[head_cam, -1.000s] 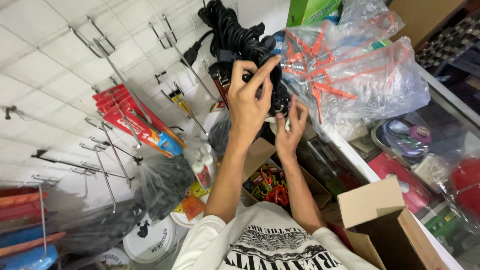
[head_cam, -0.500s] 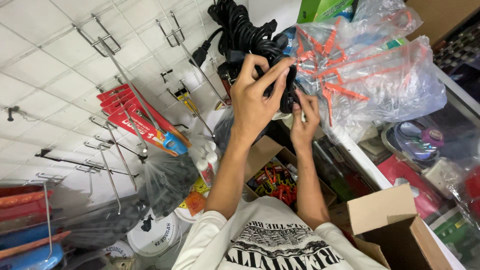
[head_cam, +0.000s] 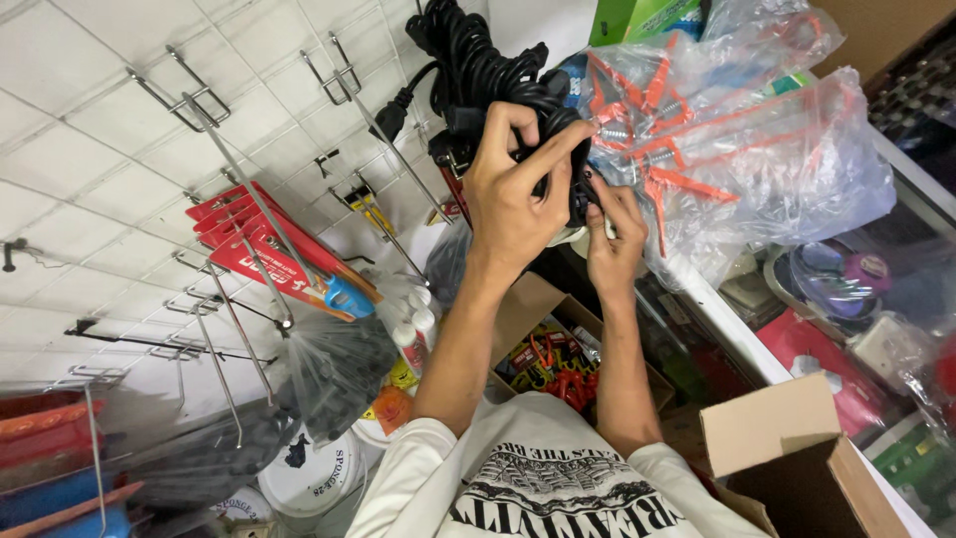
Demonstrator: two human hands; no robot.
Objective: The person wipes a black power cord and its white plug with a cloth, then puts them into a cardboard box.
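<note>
Gripping the black cable bundle [head_cam: 478,70] hung beside the bag of orange clamps [head_cam: 717,149], the left hand [head_cam: 513,199] is curled tight, while the right hand's [head_cam: 612,244] pinched item is hidden.

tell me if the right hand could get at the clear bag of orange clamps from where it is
Probably yes. The right hand sits under the black cable bundle, right beside the clear bag of orange clamps, and nothing stands between them. Its fingers are busy at the cable, though, so it would need to let go.

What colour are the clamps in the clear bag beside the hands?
Orange clamps with silver springs, inside the clear bag; head view shows them best.
</note>
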